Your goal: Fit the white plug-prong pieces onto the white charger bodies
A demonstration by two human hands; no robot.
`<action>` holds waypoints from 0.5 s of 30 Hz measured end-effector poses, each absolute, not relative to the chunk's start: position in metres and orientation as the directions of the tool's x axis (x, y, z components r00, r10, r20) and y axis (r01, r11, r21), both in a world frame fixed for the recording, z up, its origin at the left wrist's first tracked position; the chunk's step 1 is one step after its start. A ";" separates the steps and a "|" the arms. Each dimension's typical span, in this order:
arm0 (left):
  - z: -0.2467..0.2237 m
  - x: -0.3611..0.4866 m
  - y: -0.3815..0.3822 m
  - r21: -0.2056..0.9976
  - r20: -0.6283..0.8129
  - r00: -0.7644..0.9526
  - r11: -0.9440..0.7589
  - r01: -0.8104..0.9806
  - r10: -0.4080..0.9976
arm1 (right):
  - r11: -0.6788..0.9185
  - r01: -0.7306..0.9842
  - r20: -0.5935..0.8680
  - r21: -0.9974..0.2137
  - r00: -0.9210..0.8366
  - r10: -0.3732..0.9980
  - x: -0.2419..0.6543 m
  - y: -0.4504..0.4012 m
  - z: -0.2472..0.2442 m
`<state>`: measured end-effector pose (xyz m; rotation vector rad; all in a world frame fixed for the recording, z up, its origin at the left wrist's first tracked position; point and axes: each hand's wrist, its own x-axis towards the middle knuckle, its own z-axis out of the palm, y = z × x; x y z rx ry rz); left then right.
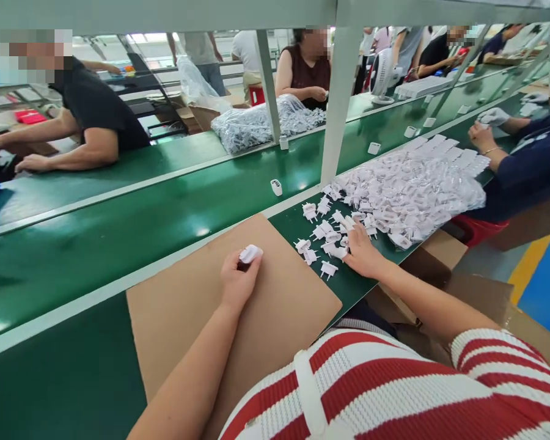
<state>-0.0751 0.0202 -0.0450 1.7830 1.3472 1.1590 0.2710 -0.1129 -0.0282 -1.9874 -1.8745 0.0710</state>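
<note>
Held over the brown cardboard sheet [183, 305], my left hand [239, 281] is closed around a white plastic charger housing [250, 253]. My right hand [364, 250] reaches among loose white two-pin plug pieces [321, 230] beside the sheet. Its thumb and fingers are apart, with white coverings on the tips, and plug pieces lie between and under them. Whether the fingertips touch one piece is hard to make out. Just beyond that hand lies a large heap of white plug pieces [407, 189], partly in clear plastic.
A green conveyor belt [165, 220] runs past the bench, carrying spaced white housings [276, 187]. A pale metal post [334, 104] rises at the bench edge. Co-workers sit opposite and at the right [527, 153]. Across the belt lies a clear bag of parts [242, 128].
</note>
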 end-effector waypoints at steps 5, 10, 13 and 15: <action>-0.043 -0.072 0.042 0.905 0.066 -0.023 -0.050 0.423 0.998 | 0.052 0.972 0.014 -0.229 -0.050 0.999 0.262 -0.043 0.033; -0.021 -0.078 0.094 0.836 0.077 -0.100 -0.010 0.549 0.992 | 0.011 0.979 -0.024 -0.202 -0.016 1.000 0.237 0.012 0.038; -0.002 -0.091 0.132 0.783 0.138 -0.154 -0.013 0.622 0.978 | 0.001 0.976 -0.028 -0.218 -0.007 1.000 0.232 0.017 0.030; 0.011 -0.100 0.156 0.714 0.179 -0.178 -0.004 0.700 0.968 | 0.017 0.972 -0.009 -0.236 -0.019 1.000 0.231 0.013 0.028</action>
